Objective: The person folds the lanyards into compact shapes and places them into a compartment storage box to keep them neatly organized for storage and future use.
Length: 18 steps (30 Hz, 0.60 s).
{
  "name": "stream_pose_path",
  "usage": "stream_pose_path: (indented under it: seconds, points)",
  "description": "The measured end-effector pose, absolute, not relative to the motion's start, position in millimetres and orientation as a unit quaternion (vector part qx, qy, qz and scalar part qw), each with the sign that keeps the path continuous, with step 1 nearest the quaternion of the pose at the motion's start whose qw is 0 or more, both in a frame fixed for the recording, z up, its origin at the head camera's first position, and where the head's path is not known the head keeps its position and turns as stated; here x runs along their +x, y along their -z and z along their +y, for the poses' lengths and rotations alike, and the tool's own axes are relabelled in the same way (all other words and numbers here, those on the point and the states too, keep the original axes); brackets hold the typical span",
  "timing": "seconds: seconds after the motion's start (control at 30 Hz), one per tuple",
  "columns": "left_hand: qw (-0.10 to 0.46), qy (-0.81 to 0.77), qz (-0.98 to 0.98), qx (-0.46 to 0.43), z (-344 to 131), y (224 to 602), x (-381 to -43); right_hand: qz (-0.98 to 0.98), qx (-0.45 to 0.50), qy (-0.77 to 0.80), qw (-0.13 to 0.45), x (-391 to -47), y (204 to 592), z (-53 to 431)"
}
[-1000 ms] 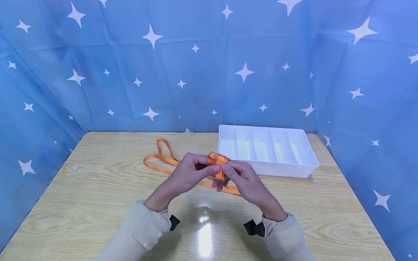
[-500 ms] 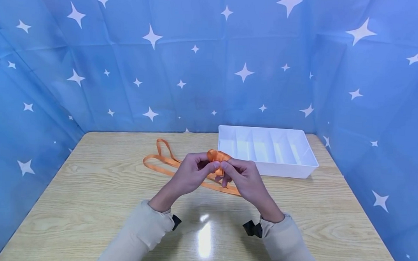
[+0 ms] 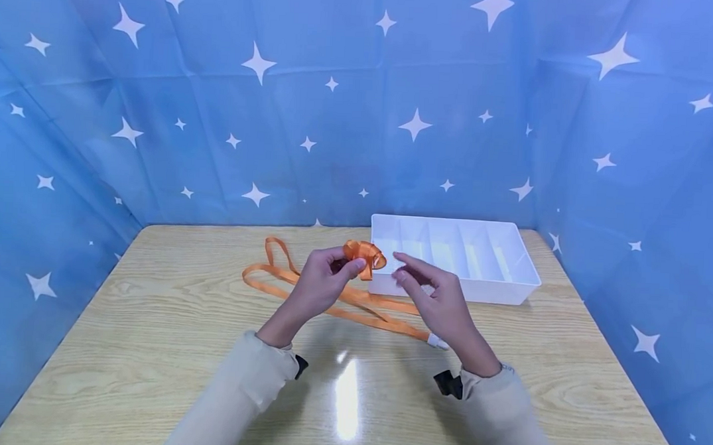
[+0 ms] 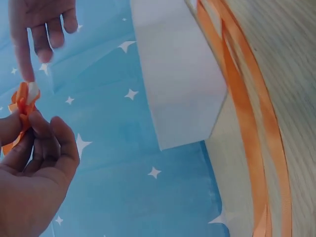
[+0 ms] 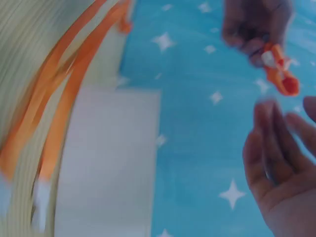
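Note:
My left hand [image 3: 317, 282] pinches a looped orange ribbon bow [image 3: 367, 253] between thumb and fingers, held up above the table. In the left wrist view, something white shows at the top of the bow [image 4: 23, 109]. To the right of it, my right hand [image 3: 443, 299] is apart from the bow, its fingers loosely bent with nothing between them. The right wrist view has the right fingertips [image 5: 266, 108] just below the bow [image 5: 282, 74]. Beneath both hands, a long orange ribbon [image 3: 382, 323] lies in loose loops on the table, its white ends [image 3: 437, 341] near the right wrist.
A white divided tray [image 3: 455, 290] with several compartments stands at the back right of the wooden table [image 3: 148, 346]. Behind and beside the table hangs a blue curtain with white stars [image 3: 314, 101].
The right hand has let go of the bow and moved off to the right. The left hand has raised the bow slightly, and the ribbon's white ends have come into view.

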<state>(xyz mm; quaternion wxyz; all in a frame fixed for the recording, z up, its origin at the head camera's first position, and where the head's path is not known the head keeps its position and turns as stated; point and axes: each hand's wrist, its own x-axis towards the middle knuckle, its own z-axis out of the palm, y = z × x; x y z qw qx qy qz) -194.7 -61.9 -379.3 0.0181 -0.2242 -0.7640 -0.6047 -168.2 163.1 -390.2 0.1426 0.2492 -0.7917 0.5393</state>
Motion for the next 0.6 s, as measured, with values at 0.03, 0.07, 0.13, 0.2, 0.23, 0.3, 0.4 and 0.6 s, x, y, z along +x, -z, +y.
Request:
stream_pose_path:
  seconds: [0.03,0.07,0.13,0.2,0.23,0.3,0.4,0.6]
  points:
    - [0.019,0.604,-0.767,-0.217,-60.5,381.4,-196.4,-0.801,0.242,-0.522,0.163,-171.1,393.0,166.6]
    - [0.020,0.602,-0.769,-0.211,-58.7,383.4,-197.9,-0.809,0.235,-0.507,0.179,-173.9,395.7,170.1]
    - [0.024,0.598,-0.776,-0.201,-54.8,386.9,-201.2,-0.828,0.214,-0.481,0.195,-179.6,400.4,177.7]
    - [0.033,0.591,-0.782,-0.193,-50.8,388.5,-203.8,-0.843,0.188,-0.466,0.192,-184.5,404.0,185.9]
    - [0.039,0.586,-0.787,-0.190,-48.6,388.9,-205.4,-0.850,0.174,-0.461,0.188,-186.9,405.3,190.2]
    - [0.048,0.580,-0.792,-0.186,-44.4,389.2,-208.7,-0.863,0.148,-0.450,0.177,-191.5,407.7,198.5]
    - [0.051,0.578,-0.795,-0.178,-38.6,389.2,-213.3,-0.871,0.117,-0.448,0.166,-198.1,411.8,210.1]
    - [0.038,0.575,-0.802,-0.158,-28.2,392.7,-221.0,-0.878,0.062,-0.451,0.149,-206.2,421.4,228.8]
